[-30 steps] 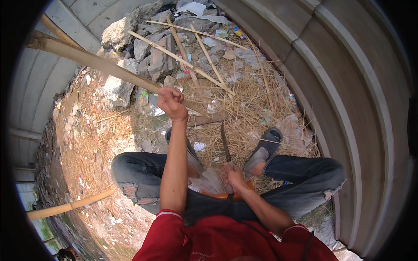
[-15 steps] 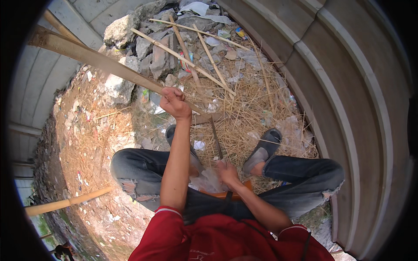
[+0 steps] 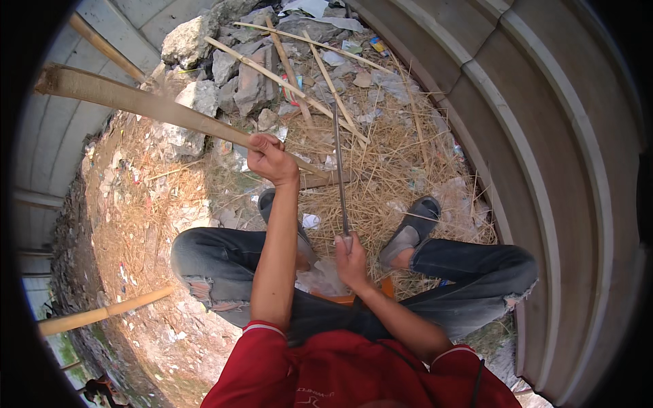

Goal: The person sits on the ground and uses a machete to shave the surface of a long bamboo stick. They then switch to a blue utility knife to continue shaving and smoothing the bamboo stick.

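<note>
My left hand (image 3: pixel 272 162) is closed round a long split bamboo pole (image 3: pixel 156 107), close to its lower end. The pole slants from the upper left down to the right, its tip just past my fist. In my right hand (image 3: pixel 352 262) is the handle of a long, narrow-bladed machete (image 3: pixel 339 163), its dark blade pointing up and away from me, apart from the bamboo. Beyond my left fist a flat piece of wood (image 3: pixel 326 179) lies on the ground among straw-like shavings (image 3: pixel 388 170).
Several thin bamboo strips (image 3: pixel 286 85) lie crossed near broken concrete chunks (image 3: pixel 255 85). A corrugated metal wall (image 3: pixel 530 136) curves along the right. Another bamboo pole (image 3: pixel 109 316) juts in at the left. Under me is an orange seat (image 3: pixel 388 287). Litter is scattered over the ground.
The machete blade has swung up, away from the bamboo's tip, and my right hand has risen slightly. The bamboo's far end has dipped a little; my left hand still grips it.
</note>
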Tool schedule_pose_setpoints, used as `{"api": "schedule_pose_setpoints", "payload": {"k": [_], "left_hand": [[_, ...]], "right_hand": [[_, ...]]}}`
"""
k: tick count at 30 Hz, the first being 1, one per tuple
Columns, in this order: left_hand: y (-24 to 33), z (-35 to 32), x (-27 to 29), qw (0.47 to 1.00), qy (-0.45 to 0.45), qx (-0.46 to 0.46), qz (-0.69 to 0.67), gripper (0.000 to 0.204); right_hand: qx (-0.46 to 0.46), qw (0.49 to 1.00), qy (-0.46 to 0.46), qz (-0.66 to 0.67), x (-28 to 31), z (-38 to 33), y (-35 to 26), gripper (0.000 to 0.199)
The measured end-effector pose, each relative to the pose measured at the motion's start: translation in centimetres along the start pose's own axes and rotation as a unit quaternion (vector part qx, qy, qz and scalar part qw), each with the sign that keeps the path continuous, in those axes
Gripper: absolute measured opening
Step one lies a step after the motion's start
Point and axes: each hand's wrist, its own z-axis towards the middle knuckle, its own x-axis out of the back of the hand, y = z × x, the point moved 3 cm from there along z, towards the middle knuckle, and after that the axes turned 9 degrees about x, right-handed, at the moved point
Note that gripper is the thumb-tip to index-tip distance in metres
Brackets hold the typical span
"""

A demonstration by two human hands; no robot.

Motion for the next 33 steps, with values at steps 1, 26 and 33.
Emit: {"api": "schedule_pose_setpoints", "payload": {"k": [1, 26, 33], "left_hand": [[0.0, 0.1, 0.0, 1.0, 0.012, -0.014, 0.01, 0.061], [-0.5, 0.5, 0.9, 1.0, 0.012, 0.02, 0.015, 0.061], [0.0, 1.2, 1.1, 1.0, -0.004, 0.025, -0.009, 0.061]], "right_hand": [[0.012, 0.997, -0.02, -0.075, -0.1, -0.2, 0.8, 0.036], [0.002, 1.0, -0.02, 0.007, 1.2, 2.3, -7.6, 0.041], [-0.101, 0.986, -0.064, -0.117, 0.4, 0.1, 6.5, 0.036]]}}
